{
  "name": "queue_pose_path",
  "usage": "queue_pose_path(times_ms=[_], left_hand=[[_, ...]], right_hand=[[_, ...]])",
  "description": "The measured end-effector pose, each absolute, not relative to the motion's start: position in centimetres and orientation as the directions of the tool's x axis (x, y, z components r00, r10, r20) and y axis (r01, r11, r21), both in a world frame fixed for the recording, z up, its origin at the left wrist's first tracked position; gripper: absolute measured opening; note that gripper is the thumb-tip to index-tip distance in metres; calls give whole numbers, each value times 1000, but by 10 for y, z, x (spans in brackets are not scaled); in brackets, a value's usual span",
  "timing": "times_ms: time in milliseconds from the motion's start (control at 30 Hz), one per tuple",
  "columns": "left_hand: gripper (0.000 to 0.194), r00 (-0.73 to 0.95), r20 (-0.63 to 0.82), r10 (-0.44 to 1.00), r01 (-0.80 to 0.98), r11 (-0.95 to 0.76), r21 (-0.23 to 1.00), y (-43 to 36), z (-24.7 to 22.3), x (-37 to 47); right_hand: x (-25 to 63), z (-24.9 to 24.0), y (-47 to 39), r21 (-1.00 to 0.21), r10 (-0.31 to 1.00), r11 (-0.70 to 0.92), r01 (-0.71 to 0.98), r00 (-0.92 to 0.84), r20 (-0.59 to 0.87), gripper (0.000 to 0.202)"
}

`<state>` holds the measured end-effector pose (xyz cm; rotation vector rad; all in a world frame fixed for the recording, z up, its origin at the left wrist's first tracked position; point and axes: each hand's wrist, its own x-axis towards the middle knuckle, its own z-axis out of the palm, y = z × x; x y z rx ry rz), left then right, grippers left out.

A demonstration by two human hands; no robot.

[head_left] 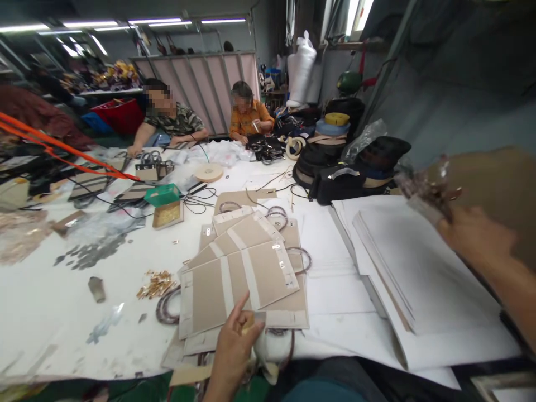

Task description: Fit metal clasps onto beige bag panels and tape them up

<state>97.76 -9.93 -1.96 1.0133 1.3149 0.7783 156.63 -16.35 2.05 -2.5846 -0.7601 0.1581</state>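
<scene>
My left hand (232, 346) is over the near edge of a stack of beige panels (213, 285). Its index finger points forward, while the thumb and the other fingers close on a small greyish piece that I cannot make out. Pale strips cross the panels, and brown looped handles (167, 307) stick out at their sides. At the far right my right hand (481, 237) grips a brown, glinting bundle (433, 192), partly in what looks like clear plastic. Motion blurs that bundle's details.
Large white sheets (419, 262) lie stacked on the right. Gold metal pieces (157, 283), a green box (162, 194) and a small carton (167, 215) are on the left. Black rolls and bags (339, 181) stand behind. Two people sit across the table; an orange cord (62, 146) hangs at left.
</scene>
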Motion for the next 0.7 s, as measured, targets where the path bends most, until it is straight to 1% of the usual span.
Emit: queue_pose_path(times_ms=[33,67,100,133,167,200,233,267,300,333,367,400,467,500,533,567,600,633,700], left_hand=[[74,103,-408,907,90,400,912,-103,-14,981],[78,77,-420,904,101,412,906,-106,-8,984],[75,52,-429,902,123,421,899,-109,-1,988],[66,32,-433,901,152,423,893,-111,4,993],[55,28,-439,898,188,426,885,-112,9,998],[45,28,-444,896,231,426,875,-112,13,1004],[40,32,-446,895,280,420,863,-112,16,1011],[39,34,-442,897,331,407,852,-111,17,1020],[40,30,-432,901,384,389,838,-110,16,1029],[43,26,-419,907,437,367,821,-108,13,1039],[45,24,-401,916,485,340,806,-106,9,1049],[46,31,-377,926,526,306,794,-104,4,1060],[47,83,-340,937,593,228,773,-97,-9,1083],[47,127,-324,938,621,180,763,-94,-15,1094],[47,177,-310,934,646,128,753,-91,-21,1104],[46,224,-299,928,668,77,740,-90,-25,1114],[44,261,-289,921,690,31,723,-90,-27,1122],[41,289,-284,914,711,-6,703,-91,-28,1129],[33,315,-291,903,755,-52,654,-96,-29,1139]], right_hand=[[1563,-1,-148,-317,543,-793,520,839,18,48],[1557,-26,-135,-233,583,-796,558,812,-46,52],[1550,-52,-124,-210,633,-770,602,762,-136,55],[1544,-77,-117,-203,656,-753,626,736,-166,57],[1539,-99,-112,-200,669,-742,640,725,-162,59],[1536,-115,-109,-206,671,-738,643,731,-124,62],[1534,-124,-109,-223,669,-732,643,741,-57,63],[1531,-125,-110,-266,673,-710,651,740,14,62],[1527,-120,-113,-343,687,-666,662,724,64,61],[1519,-110,-116,-431,717,-588,685,687,114,57],[1506,-96,-120,-561,770,-463,686,625,129,54],[1488,-82,-122,-687,836,-344,640,542,86,52],[1439,-61,-123,-737,910,-263,623,415,26,41],[1413,-54,-121,-776,952,-213,594,306,-27,36],[1387,-49,-119,-874,987,-155,460,119,-112,35],[1366,-45,-118,-939,987,-134,317,-43,-156,37],[1349,-42,-118,-963,974,-143,229,-139,-177,37],[1338,-38,-120,-974,961,-165,157,-197,-195,33],[1331,-34,-123,-972,942,-204,120,-245,-228,22]])
